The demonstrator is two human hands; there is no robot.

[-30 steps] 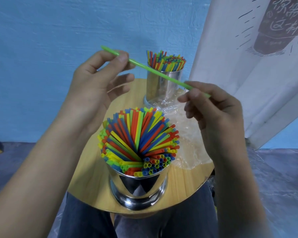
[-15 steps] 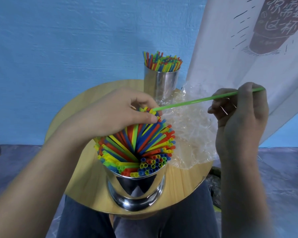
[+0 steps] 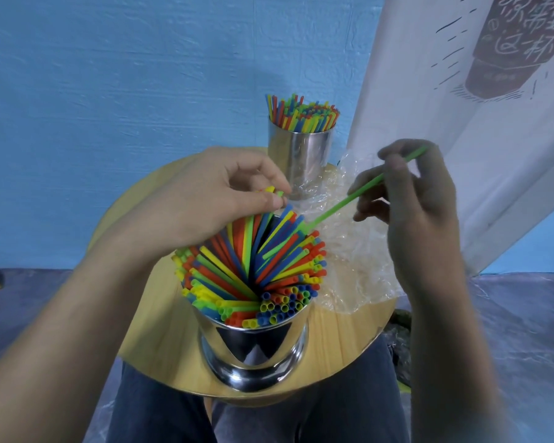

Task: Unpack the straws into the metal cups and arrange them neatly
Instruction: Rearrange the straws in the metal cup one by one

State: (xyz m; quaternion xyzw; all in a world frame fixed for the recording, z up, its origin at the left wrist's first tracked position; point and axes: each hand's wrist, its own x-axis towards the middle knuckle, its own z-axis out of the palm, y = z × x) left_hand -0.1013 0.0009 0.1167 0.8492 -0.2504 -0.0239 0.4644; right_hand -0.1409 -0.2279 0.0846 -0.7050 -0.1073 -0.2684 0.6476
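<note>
Landmark: the near metal cup [image 3: 253, 350] stands upright at the front edge of the round wooden table [image 3: 349, 340]. It is packed with a bundle of straws [image 3: 256, 266] that fans outward above its rim.
Step in hand: as I judge it, slipping one more straw into that bundle.
Green straw [image 3: 365, 193]: it slants up and away to the right of the near cup. Its lower tip touches the bundle at the far right of the cup's mouth and is not yet sunk in.
Right hand [image 3: 419, 203]: above and right of the near cup, thumb and fingers pinching the green straw near its upper end.
Left hand [image 3: 202, 203]: over the far left of the near cup, fingers curled round a few straw tops, seemingly drawing them aside.
Second metal cup [image 3: 301, 155]: behind the near cup, upright, holding its own straws.
Plastic wrapper [image 3: 355, 270]: crumpled on the table right of the near cup. I cannot tell whether any straws remain inside it.
Doing it well: open a gap with the left hand first, then aim the tip into it. Bring the straw nearer to upright above the near cup before pushing, since a slanted entry would probably skid across the other tops.
Grip: sliding the right hand's pinch lower would likely stop the thin straw bowing.
Risk: a hard shove could buckle the straw or lift its neighbours out of the near cup.
Finish: press the top level with the rest so the fan looks even.
</note>
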